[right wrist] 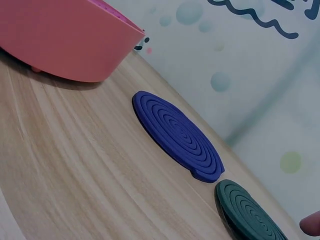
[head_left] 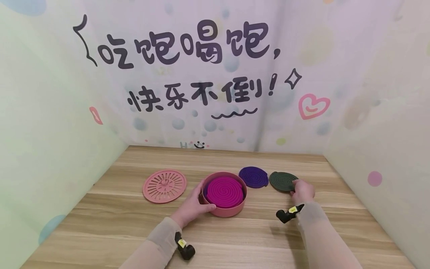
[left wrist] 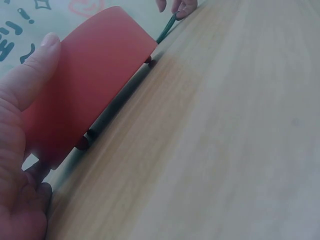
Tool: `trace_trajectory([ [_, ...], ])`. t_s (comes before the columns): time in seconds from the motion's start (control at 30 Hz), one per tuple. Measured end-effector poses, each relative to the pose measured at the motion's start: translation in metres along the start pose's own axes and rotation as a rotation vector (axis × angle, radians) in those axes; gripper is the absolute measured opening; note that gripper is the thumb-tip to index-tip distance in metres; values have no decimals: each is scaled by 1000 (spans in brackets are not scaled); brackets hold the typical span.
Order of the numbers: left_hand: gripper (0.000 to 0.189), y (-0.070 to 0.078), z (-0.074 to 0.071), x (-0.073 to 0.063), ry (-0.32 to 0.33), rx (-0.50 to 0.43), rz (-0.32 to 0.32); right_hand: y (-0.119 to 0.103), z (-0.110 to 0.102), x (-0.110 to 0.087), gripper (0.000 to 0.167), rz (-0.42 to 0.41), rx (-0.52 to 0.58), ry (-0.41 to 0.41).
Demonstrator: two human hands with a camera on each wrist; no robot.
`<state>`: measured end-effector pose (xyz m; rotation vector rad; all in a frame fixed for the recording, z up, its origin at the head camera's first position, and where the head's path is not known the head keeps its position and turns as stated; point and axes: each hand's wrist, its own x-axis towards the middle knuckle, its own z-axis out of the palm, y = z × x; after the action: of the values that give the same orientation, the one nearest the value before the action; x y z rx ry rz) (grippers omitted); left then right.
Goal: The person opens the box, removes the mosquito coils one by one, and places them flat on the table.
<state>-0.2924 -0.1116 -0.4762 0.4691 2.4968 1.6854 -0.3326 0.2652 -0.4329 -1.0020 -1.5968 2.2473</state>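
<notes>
My left hand (head_left: 193,209) grips a round pink box (head_left: 226,212) by its left side, thumb on the front wall and fingers round the far side. Inside the box lies a magenta mosquito coil (head_left: 224,192), with a dark purple edge showing beneath it. At the right, my right hand (head_left: 303,191) pinches the right edge of a dark green mosquito coil (head_left: 283,181); its thumb and part of the fingers are hidden in the head view. Between box and green coil lies a dark blue-purple mosquito coil (right wrist: 177,131), flat on the table.
A pink slotted lid (head_left: 164,186) with a small central knob lies left of the box on the wood-grain table (head_left: 235,243). A printed wall (head_left: 201,130) closes off the back, with pale walls at both sides.
</notes>
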Motion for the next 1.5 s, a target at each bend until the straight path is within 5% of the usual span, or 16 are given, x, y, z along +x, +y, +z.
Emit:
trace_trajectory([
  [0.33, 111, -2, 1, 1, -1, 6, -9, -5, 1, -1, 65, 47, 74, -7],
  [0.67, 109, -2, 0, 1, -7, -1, -2, -7, -2, -7, 57, 5, 57, -13],
  [0.97, 108, -1, 0, 2, -5, -2, -6, -9, -4, -8, 56, -1, 147, -24],
  [1.27, 109, -2, 0, 3, -2, 2, 19, -7, -3, -16, 54, -123, -41, -22],
  [1.5, 110, -2, 0, 1, 4, 11, 15, -7, 15, -35, 63, -213, -123, -192],
])
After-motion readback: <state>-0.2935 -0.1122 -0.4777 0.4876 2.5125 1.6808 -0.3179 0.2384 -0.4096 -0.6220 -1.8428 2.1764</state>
